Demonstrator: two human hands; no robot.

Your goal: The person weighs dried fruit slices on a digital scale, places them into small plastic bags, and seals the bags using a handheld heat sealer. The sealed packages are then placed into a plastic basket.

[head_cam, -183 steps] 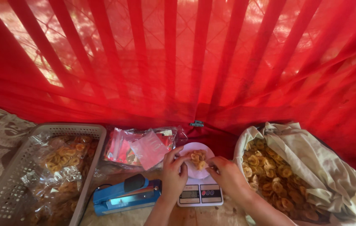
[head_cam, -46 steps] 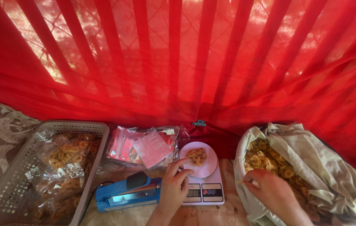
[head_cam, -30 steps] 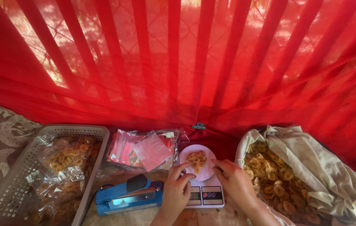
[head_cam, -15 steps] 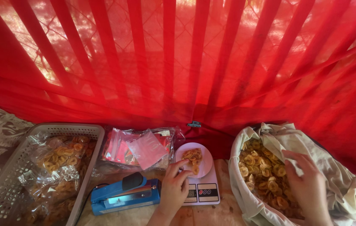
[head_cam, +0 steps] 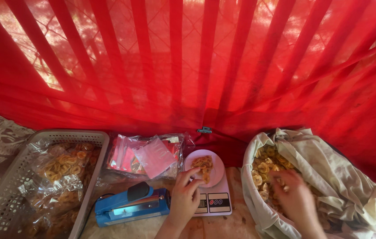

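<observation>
My left hand (head_cam: 183,198) rests at the front rim of a small pink plate (head_cam: 216,175), its fingertips pinching a clear bag of yellow chips (head_cam: 202,165) that lies on the plate. The plate sits on a white kitchen scale (head_cam: 214,202). My right hand (head_cam: 295,198), blurred, is down among the loose yellow chips (head_cam: 264,168) in a large cloth-lined container (head_cam: 335,173) on the right; whether it holds any chips I cannot tell.
A blue heat sealer (head_cam: 130,205) lies left of the scale. Behind it is a stack of clear and pink empty bags (head_cam: 146,152). A grey plastic basket (head_cam: 13,188) with several filled chip bags stands far left. Red curtain (head_cam: 188,62) hangs behind everything.
My right hand went from the plate to the chip container, and now sits lower and nearer its middle than half a second ago. My left hand stayed at the plate.
</observation>
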